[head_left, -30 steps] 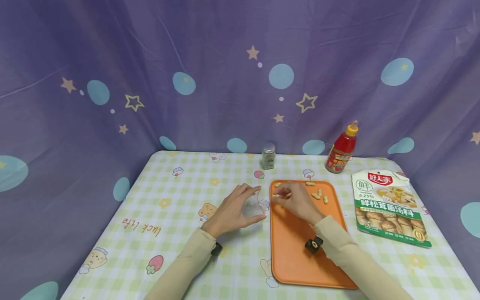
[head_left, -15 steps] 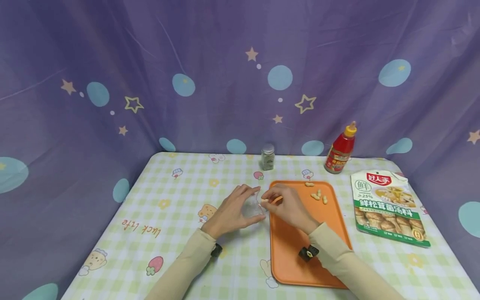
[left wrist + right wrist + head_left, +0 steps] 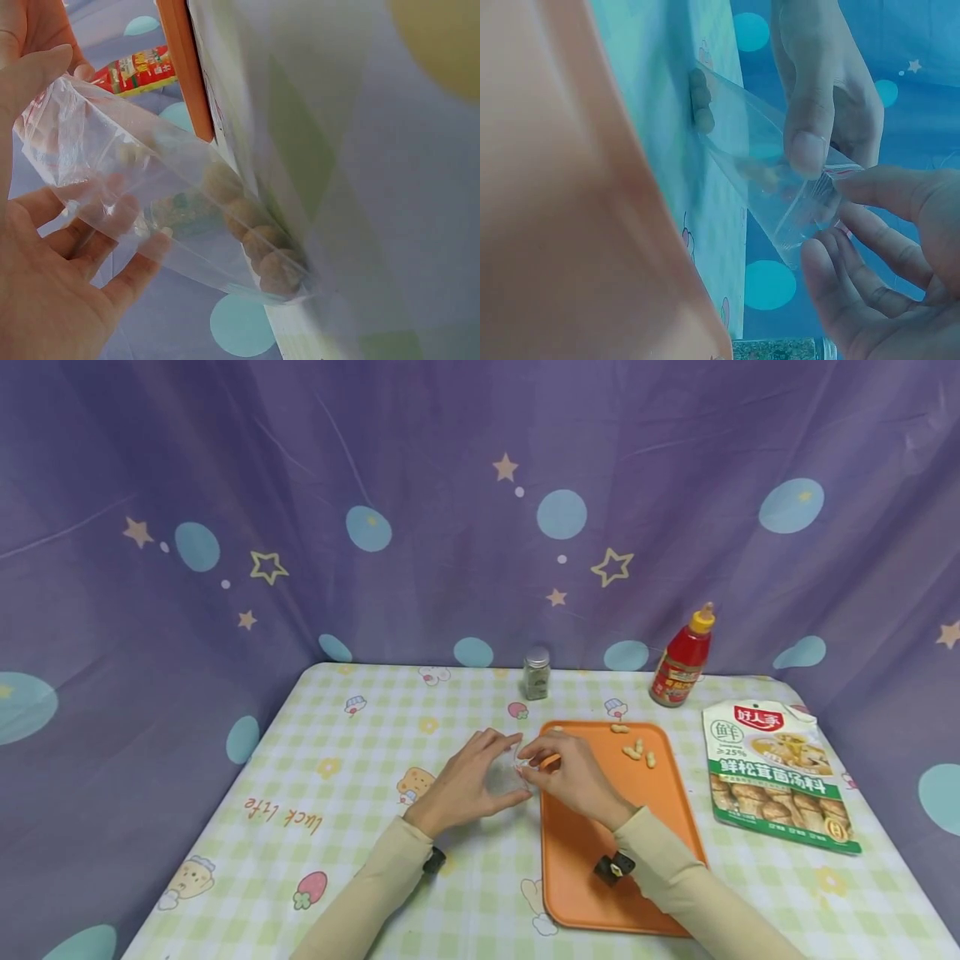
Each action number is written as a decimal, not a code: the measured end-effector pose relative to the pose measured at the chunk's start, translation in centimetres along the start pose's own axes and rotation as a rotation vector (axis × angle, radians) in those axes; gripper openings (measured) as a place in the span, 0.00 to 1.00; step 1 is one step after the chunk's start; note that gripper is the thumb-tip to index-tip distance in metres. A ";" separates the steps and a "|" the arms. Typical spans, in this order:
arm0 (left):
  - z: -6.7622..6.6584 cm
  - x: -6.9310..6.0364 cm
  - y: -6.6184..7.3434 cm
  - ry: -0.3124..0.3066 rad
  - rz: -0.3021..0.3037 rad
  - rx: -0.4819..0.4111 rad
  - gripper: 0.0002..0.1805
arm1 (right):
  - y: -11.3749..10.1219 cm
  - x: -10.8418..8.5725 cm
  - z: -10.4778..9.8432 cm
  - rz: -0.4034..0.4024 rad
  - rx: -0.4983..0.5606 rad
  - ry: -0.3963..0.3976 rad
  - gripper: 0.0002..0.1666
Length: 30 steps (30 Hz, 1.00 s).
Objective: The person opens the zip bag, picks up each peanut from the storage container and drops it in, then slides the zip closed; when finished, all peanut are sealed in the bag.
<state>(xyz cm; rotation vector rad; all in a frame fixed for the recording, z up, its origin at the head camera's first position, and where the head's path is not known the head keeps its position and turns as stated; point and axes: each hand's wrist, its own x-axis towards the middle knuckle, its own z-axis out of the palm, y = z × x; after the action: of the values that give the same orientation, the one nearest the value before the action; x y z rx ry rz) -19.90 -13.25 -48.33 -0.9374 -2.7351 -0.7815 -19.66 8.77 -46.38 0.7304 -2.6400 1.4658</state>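
My left hand holds a clear plastic zip bag upright with its mouth spread. Its thumb presses one edge while the other fingers lie along the far side. Several peanuts rest in the bottom of the bag, and another blurred peanut shows higher up through the plastic. At the bag's mouth is my right hand, fingers bent loosely and fingertips at the rim; I see no peanut between them. Several more peanuts lie at the far end of an orange tray.
A small glass spice jar with a silver lid stands at the back. Right of it is a red sauce bottle with a yellow cap. A green and white food pouch lies right of the tray. A purple curtain hangs behind the table.
My right hand picked a peanut from the tray's far left, carried it left to the bag's mouth and let it go inside. My left hand stayed in place.
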 end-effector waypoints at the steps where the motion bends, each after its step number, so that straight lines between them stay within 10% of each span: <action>1: 0.0 0.0 0.0 -0.001 -0.001 0.004 0.45 | 0.0 0.0 0.0 -0.002 0.002 -0.001 0.08; 30: -0.3 0.0 -0.2 -0.009 -0.016 0.012 0.46 | 6.5 2.9 -2.7 0.054 -0.125 0.031 0.12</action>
<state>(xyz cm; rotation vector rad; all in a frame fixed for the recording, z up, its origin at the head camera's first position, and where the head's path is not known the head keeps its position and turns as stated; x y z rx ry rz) -20.05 -13.53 -48.18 -0.9194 -2.7553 -0.7640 -25.44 12.72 -49.36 0.6255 -2.7184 1.2975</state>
